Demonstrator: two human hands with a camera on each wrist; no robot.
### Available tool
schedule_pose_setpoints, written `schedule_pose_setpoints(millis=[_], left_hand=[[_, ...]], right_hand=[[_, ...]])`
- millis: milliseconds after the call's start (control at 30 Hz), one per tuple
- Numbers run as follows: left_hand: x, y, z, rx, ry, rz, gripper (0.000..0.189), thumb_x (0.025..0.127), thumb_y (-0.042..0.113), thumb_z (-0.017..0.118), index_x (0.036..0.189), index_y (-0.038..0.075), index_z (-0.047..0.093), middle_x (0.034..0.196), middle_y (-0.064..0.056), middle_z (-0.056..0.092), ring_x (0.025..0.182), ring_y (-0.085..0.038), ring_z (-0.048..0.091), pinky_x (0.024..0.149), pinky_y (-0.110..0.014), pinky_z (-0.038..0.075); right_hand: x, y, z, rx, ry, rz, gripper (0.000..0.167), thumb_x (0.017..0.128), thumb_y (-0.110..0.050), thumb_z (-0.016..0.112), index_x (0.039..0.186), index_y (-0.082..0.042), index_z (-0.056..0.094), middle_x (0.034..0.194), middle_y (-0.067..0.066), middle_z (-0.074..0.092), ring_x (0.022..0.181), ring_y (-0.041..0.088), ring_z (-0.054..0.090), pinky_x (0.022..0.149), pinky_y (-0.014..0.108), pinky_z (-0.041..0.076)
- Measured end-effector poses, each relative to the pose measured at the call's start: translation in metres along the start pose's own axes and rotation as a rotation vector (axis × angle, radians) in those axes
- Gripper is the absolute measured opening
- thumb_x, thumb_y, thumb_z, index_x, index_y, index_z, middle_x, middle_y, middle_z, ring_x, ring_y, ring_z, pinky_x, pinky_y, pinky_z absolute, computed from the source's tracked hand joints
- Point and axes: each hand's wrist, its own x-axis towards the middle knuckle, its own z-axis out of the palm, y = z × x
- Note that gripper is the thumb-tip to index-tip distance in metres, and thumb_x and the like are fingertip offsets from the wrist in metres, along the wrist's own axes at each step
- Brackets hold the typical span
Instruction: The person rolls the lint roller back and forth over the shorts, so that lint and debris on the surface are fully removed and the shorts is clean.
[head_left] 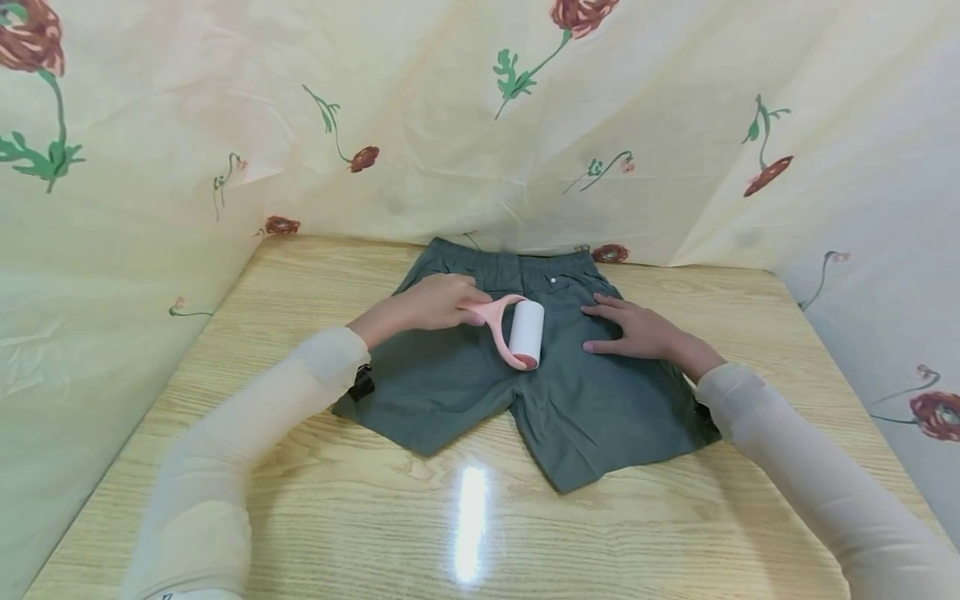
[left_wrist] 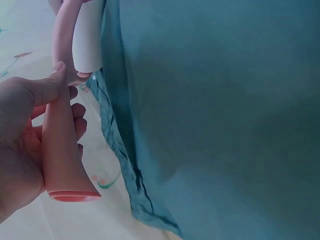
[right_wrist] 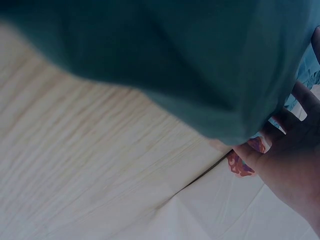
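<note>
Dark green shorts [head_left: 450,383] lie spread on the table, waistband toward the back. My left hand [head_left: 442,302] grips the pink handle [left_wrist: 65,145] of a lint roller [head_left: 528,329]; its white cylinder overlaps the middle of the shorts, above the crotch. In the left wrist view, thumb and fingers wrap the handle, and the white roll [left_wrist: 89,40] shows at the top. My right hand [head_left: 637,329] rests on the right side of the shorts with its fingers spread. The right wrist view shows those fingers [right_wrist: 282,117] along the fabric edge.
The wood-grain table [head_left: 360,525] extends around the shorts, with a bright light reflection near its front. A cream sheet [head_left: 420,125] with printed red flowers hangs behind and on both sides, meeting the table's back edge just past the waistband.
</note>
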Motion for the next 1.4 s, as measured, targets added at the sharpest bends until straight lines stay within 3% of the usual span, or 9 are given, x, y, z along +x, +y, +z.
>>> schedule_pose_setpoints(millis=[367, 600, 767, 1000, 1167, 1400], left_hand=[[0.022, 0.022, -0.001, 0.030, -0.029, 0.020, 0.039, 0.100, 0.029, 0.066, 0.137, 0.015, 0.067, 0.103, -0.008, 0.067, 0.082, -0.018, 0.049, 0.071, -0.030, 0.033], [0.037, 0.035, 0.002, 0.039, -0.040, 0.055, 0.030, 0.101, 0.029, 0.065, 0.128, 0.017, 0.072, 0.097, -0.006, 0.064, 0.083, -0.018, 0.048, 0.071, -0.030, 0.032], [0.043, 0.045, 0.003, 0.047, -0.070, 0.026, 0.035, 0.102, 0.032, 0.063, 0.134, 0.021, 0.069, 0.099, -0.005, 0.064, 0.084, -0.017, 0.048, 0.070, -0.031, 0.029], [0.038, 0.045, 0.007, 0.025, -0.102, -0.053, 0.042, 0.101, 0.033, 0.064, 0.142, 0.024, 0.062, 0.112, -0.008, 0.066, 0.085, -0.017, 0.047, 0.068, -0.030, 0.032], [0.030, 0.036, 0.009, 0.009, -0.088, -0.062, 0.042, 0.101, 0.031, 0.065, 0.142, 0.023, 0.062, 0.116, -0.009, 0.067, 0.086, -0.018, 0.049, 0.070, -0.030, 0.033], [0.014, 0.024, 0.009, -0.036, -0.100, -0.090, 0.044, 0.101, 0.030, 0.065, 0.143, 0.017, 0.060, 0.126, -0.012, 0.066, 0.104, -0.021, 0.061, 0.076, -0.032, 0.041]], right_hand=[[0.001, -0.003, 0.001, -0.011, 0.000, 0.001, 0.079, 0.094, -0.054, 0.067, 0.155, -0.011, 0.043, 0.166, 0.025, 0.022, 0.151, 0.051, 0.021, 0.116, 0.069, 0.025], [0.000, -0.004, 0.001, -0.011, 0.001, -0.003, 0.079, 0.094, -0.052, 0.068, 0.155, -0.009, 0.043, 0.166, 0.026, 0.023, 0.151, 0.051, 0.022, 0.115, 0.069, 0.026], [0.000, -0.005, 0.001, -0.018, 0.008, -0.001, 0.079, 0.094, -0.051, 0.068, 0.155, -0.007, 0.043, 0.166, 0.026, 0.023, 0.151, 0.051, 0.022, 0.115, 0.069, 0.027], [-0.001, -0.005, 0.001, -0.022, 0.004, 0.002, 0.079, 0.094, -0.052, 0.067, 0.155, -0.008, 0.043, 0.166, 0.026, 0.023, 0.151, 0.052, 0.022, 0.115, 0.069, 0.026], [-0.001, -0.005, -0.001, -0.019, 0.003, 0.002, 0.078, 0.094, -0.052, 0.067, 0.155, -0.009, 0.044, 0.166, 0.026, 0.023, 0.151, 0.052, 0.022, 0.116, 0.069, 0.025], [-0.001, -0.005, -0.001, -0.013, -0.004, 0.005, 0.079, 0.094, -0.054, 0.067, 0.155, -0.010, 0.044, 0.166, 0.026, 0.022, 0.151, 0.052, 0.021, 0.116, 0.069, 0.024]])
